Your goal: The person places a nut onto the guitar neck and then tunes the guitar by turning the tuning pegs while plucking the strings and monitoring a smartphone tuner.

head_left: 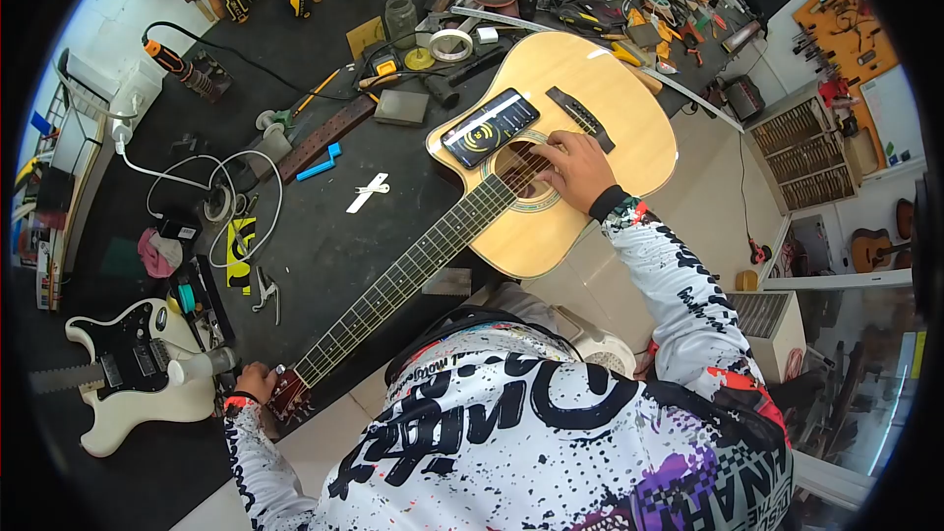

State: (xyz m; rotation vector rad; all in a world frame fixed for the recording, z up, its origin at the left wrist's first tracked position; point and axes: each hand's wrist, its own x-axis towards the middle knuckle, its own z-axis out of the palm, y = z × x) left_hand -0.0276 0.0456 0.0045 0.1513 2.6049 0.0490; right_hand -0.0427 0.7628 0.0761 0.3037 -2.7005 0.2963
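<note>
An acoustic guitar [629, 98] with a pale top lies across the bench edge, its neck [403, 280] slanting down to the left. My left hand [258, 383] is closed at the dark red headstock [288, 393]; whether the fingers are on a tuning peg is too small to tell. Over the soundhole [518, 169], my right hand [582, 175] touches the strings, thumb and fingers apart. A phone [490, 128] lies on the guitar top beside the soundhole, its dark screen showing yellow curved shapes.
A white electric guitar [162, 413] lies at the lower left. On the black bench [334, 236] are a capo [266, 293], white strips [369, 193], a blue piece [320, 163], a metal block [400, 107] and a white cable [280, 192]. Tools crowd the back; a drawer cabinet [806, 152] stands right.
</note>
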